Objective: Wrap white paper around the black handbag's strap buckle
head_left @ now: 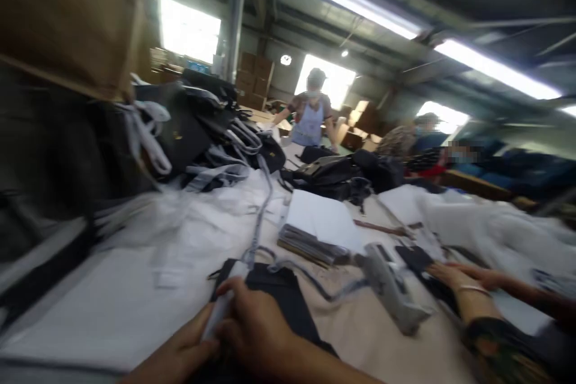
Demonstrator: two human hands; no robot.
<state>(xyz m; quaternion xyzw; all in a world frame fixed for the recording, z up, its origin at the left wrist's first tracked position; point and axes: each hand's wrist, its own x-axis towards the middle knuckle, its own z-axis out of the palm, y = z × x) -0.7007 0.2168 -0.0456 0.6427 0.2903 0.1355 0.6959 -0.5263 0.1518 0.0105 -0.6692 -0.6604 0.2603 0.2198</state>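
Hands first: both of the wearer's are low in the near centre of the view, pressed close together over one spot. Left hand (180, 355) comes in from the near left, fingers curled narrow around the near end of a pale grey strap (258, 225); right hand (256, 327) sits just beside it, folded over the top of the same end, thumb and fingers pinching. Neither is spread wide, both are closed on that strap. Under them lies a dark fabric piece (276, 294), flat on the surface (112, 306), its near edge tucked beneath the right hand. Now the line that matters: the strap's long axis runs straight away from the hands, near to far, climbing up the middle of the view toward the heap of dark bags (211, 126) on the far left. Right hand is the nearer one to the run of the strap; left holds the tail end. A second loop of strap trails off rightward. Over on the near right, another person's hand (468, 279), bracelet at the wrist, rests on dark pieces, well apart. Blur hides the finer detail.
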